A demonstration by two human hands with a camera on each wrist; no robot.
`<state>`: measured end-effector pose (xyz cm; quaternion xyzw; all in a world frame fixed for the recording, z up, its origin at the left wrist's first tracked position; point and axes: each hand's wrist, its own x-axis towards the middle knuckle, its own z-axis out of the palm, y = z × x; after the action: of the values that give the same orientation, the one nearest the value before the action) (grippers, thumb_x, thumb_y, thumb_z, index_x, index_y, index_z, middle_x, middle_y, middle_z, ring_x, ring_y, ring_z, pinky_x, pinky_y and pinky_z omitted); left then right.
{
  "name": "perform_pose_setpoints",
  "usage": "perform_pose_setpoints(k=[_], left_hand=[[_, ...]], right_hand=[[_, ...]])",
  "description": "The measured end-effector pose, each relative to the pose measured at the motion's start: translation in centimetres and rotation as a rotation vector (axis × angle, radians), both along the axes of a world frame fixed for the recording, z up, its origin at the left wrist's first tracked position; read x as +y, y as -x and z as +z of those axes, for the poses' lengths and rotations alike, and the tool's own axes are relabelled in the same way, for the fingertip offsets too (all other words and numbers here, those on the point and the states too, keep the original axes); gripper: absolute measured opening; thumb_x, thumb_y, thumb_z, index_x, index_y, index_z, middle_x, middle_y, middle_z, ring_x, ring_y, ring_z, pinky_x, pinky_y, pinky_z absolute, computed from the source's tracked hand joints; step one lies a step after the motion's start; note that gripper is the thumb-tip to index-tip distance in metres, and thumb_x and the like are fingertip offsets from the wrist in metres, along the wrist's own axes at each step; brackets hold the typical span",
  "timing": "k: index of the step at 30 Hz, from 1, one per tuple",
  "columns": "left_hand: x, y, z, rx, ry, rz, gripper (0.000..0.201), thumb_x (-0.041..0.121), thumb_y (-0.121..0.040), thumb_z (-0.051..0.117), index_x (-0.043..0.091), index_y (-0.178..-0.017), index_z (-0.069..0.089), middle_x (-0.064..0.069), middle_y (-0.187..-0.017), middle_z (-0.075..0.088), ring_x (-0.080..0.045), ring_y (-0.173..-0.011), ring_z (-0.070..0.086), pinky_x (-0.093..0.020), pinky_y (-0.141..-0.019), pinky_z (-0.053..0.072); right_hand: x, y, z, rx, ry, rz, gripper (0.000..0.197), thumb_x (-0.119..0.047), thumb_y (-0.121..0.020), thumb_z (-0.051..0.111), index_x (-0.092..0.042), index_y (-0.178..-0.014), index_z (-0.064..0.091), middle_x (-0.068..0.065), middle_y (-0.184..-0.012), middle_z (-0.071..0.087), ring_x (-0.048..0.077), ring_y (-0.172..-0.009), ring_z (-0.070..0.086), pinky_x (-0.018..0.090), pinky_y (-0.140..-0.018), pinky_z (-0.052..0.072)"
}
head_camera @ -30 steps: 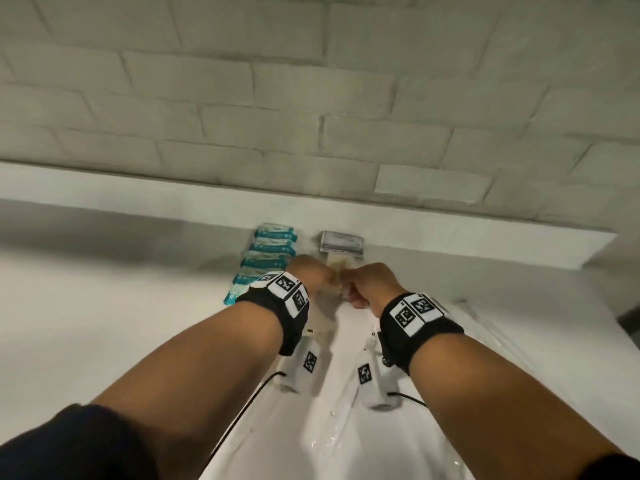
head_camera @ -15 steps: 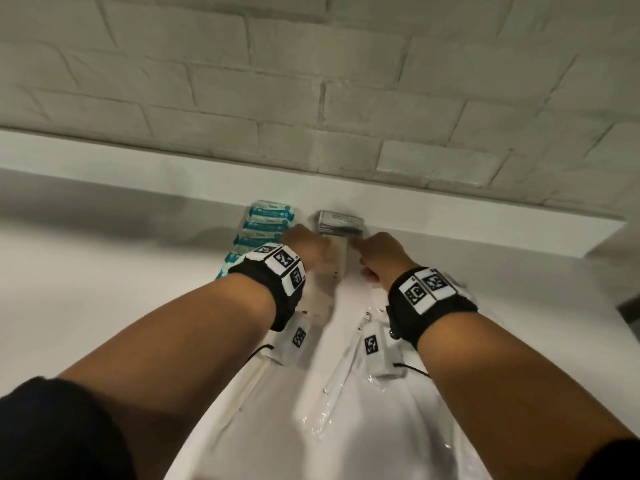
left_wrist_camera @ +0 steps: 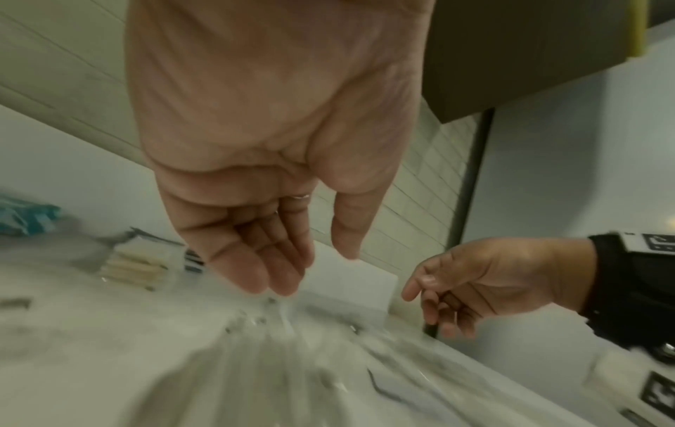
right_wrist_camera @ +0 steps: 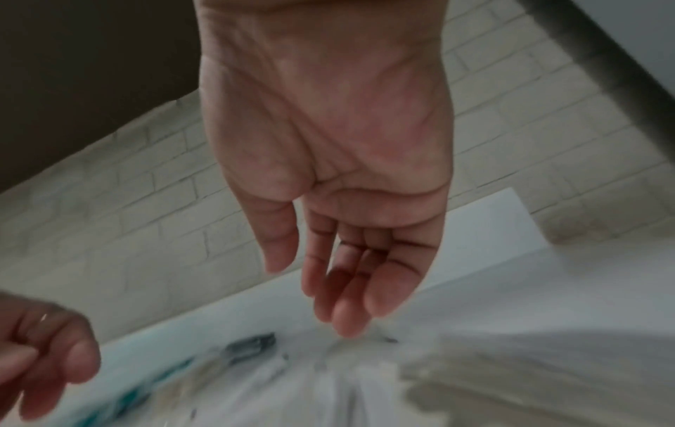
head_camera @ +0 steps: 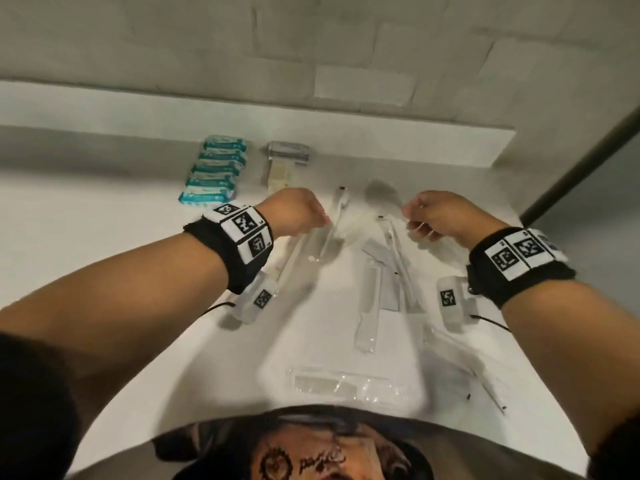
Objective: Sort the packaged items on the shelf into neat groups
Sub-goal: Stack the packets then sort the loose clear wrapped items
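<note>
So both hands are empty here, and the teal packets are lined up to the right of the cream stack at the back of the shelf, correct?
Not quite. The head view shows the teal packets lined up to the left of the cream stack, not the right. The rest holds: left hand and right hand are both empty, as the wrist views show.

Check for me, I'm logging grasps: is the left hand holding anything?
No. The left hand is empty, fingers loosely extended above the wrapped items.

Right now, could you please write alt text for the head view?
Two open hands, left and right, hover over clear-wrapped toothbrushes and combs scattered on a white shelf; teal packets and cream sachets sit in neat rows behind.
</note>
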<state>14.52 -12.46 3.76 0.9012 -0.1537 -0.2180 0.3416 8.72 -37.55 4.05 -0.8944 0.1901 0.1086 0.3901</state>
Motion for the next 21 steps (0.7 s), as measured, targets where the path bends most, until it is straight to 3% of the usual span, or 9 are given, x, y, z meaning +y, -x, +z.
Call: perform_pose_setpoints(k=[2,5,9,12,15,18,21], left_hand=[[-0.1,2.2,-0.9,-0.002,-0.070,-0.106,0.023,0.032,-0.082,0.069,0.016,-0.097,0.066,-0.002,-0.093,0.069,-0.016,-0.080,0.063,-0.027,-0.070,0.050],[-0.1,5.7,-2.0,-0.036,-0.250,-0.326,0.023,0.039,-0.081,0.069,0.023,-0.097,0.066,0.010,-0.091,0.064,-0.012,-0.086,0.059,-0.023,-0.067,0.042],[0.1,9.7,-3.4,-0.019,-0.372,-0.472,0.022,0.042,-0.080,0.068,0.028,-0.097,0.062,0.016,-0.087,0.058,-0.008,-0.083,0.055,-0.023,-0.066,0.041],[-0.5,11.3,-4.1,-0.085,-0.341,-0.539,0.034,0.042,-0.084,0.064,0.031,-0.115,0.058,0.009,-0.111,0.057,-0.012,-0.096,0.054,-0.028,-0.083,0.046],[-1.9,12.1,-4.3,-0.212,-0.392,-0.700,0.059,0.046,-0.089,0.055,0.037,-0.143,0.036,0.003,-0.139,0.037,-0.019,-0.120,0.043,-0.034,-0.103,0.039],[-2.8,12.7,-4.7,-0.387,-0.562,-0.775,0.063,0.049,-0.090,0.049,0.036,-0.147,0.028,0.003,-0.150,0.026,-0.025,-0.126,0.035,-0.037,-0.105,0.035],[-2.2,12.9,-4.7,-0.406,-0.613,-0.720,0.057,0.046,-0.090,0.048,0.029,-0.143,0.038,0.002,-0.146,0.034,-0.025,-0.123,0.038,-0.039,-0.103,0.037]], right_hand=[[0.1,2.0,-0.9,0.068,0.143,0.091,0.008,-0.025,-0.090,0.062,-0.017,-0.091,0.065,0.001,-0.086,0.065,0.014,-0.069,0.060,0.026,-0.061,0.046],[0.9,4.0,-2.1,0.121,0.387,0.284,0.015,-0.027,-0.088,0.064,-0.020,-0.100,0.068,-0.005,-0.093,0.060,0.012,-0.079,0.055,0.022,-0.062,0.039],[1.7,5.9,-3.6,0.138,0.484,0.419,0.033,-0.033,-0.081,0.072,-0.029,-0.113,0.065,-0.004,-0.107,0.054,0.015,-0.091,0.053,0.027,-0.076,0.041],[1.7,7.3,-4.1,0.152,0.564,0.444,0.045,-0.032,-0.075,0.074,-0.030,-0.116,0.057,-0.003,-0.108,0.046,0.019,-0.092,0.056,0.032,-0.077,0.049],[0.7,8.6,-4.4,0.141,0.665,0.466,0.048,-0.025,-0.077,0.072,-0.027,-0.121,0.052,0.000,-0.115,0.047,0.021,-0.094,0.055,0.032,-0.076,0.047],[-0.5,10.3,-3.8,0.109,0.757,0.439,0.047,-0.023,-0.081,0.067,-0.026,-0.126,0.052,0.004,-0.122,0.047,0.026,-0.105,0.053,0.033,-0.080,0.045],[-0.2,13.3,-2.2,0.057,0.695,0.426,0.023,-0.029,-0.083,0.066,-0.023,-0.105,0.063,0.000,-0.110,0.058,0.019,-0.093,0.055,0.030,-0.075,0.045]])
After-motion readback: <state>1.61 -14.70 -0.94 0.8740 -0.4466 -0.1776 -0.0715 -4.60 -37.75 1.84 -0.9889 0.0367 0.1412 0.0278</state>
